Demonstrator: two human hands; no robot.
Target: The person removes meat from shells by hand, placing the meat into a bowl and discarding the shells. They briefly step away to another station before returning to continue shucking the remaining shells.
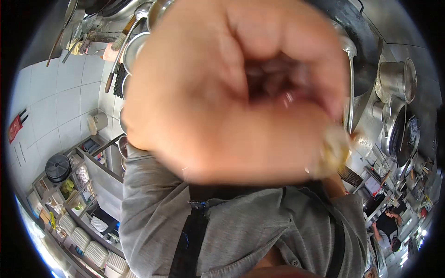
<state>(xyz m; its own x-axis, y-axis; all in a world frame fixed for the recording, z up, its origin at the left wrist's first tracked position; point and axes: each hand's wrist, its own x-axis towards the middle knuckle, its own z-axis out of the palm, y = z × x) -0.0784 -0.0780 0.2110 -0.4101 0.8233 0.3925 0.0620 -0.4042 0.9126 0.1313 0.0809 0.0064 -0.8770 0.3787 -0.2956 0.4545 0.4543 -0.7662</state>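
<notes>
The left hand (218, 97), blurred, fills the middle of the view, its fingers curled toward the thumb around a dark, reddish hollow; whether they are clamped on anything, I cannot tell. A pale yellow thing (334, 150), too blurred to identify, shows at the thumb's end, above the grey shirt (245, 231). The right forearm (334, 186) shows below it, its hand hidden; a pot (393, 79) stands farther right.

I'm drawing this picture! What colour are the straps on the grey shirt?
The straps are black, and show best in the head view.
</notes>
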